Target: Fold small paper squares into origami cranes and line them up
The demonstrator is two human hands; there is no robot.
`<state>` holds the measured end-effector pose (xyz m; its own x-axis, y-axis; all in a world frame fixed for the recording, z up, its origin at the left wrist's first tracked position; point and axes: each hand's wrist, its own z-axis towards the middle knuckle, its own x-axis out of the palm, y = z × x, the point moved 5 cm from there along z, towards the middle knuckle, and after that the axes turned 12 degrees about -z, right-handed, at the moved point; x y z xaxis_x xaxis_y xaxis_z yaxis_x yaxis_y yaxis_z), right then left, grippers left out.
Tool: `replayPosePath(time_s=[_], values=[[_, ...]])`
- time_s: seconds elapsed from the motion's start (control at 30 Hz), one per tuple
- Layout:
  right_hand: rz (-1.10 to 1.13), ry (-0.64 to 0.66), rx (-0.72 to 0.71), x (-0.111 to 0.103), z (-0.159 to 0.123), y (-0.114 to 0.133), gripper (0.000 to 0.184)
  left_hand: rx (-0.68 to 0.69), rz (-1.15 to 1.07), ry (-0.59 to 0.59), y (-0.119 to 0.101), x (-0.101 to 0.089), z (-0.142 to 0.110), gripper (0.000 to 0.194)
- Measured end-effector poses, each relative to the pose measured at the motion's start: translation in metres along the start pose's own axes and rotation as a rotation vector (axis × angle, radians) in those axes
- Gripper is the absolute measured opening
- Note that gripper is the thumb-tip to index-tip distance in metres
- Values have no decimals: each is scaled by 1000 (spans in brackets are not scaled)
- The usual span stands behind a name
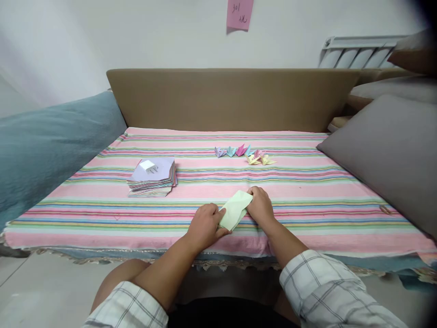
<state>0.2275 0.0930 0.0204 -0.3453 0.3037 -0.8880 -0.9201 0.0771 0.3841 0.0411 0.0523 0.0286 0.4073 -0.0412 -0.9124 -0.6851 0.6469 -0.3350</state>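
The fingers of the left hand (pixel 204 227) are closed on the near left end of the pale green paper (pixel 236 209), thumb laid over it; those of the right hand (pixel 261 206) pinch its far right edge, though how far they reach underneath cannot be told. Gripping opposite ends probably keeps the folded layers aligned. The paper sits between the hands, low over the striped cloth (pixel 201 184) near its front edge, likely for easy reach and a firm backing.

Beyond it, small folded paper figures (pixel 241 151) sit grouped toward the back, apparently set aside from the working area. To the left, a white plug adapter (pixel 148 166) rests on a stack of paper (pixel 153 185), perhaps as a weight. A grey cushion (pixel 385 150) leans in at the right and a blue-covered armrest (pixel 61 141) bounds the left, with a brown backrest (pixel 228 98) behind. Nothing stands between the hands and the paper.
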Motion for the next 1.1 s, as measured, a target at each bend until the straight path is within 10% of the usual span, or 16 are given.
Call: replayPosePath(time_s=[0.2,0.43,1.1], values=[[-86,126,8,-8,-14,4,16,20,-54,16,4,1,-2,74],[124,119,-81,-4,-31,20,20,-22,-32,17,0,-5,2,25],[-103,86,-356,6,-51,45,21,-219,-102,-66,16,-8,0,25]])
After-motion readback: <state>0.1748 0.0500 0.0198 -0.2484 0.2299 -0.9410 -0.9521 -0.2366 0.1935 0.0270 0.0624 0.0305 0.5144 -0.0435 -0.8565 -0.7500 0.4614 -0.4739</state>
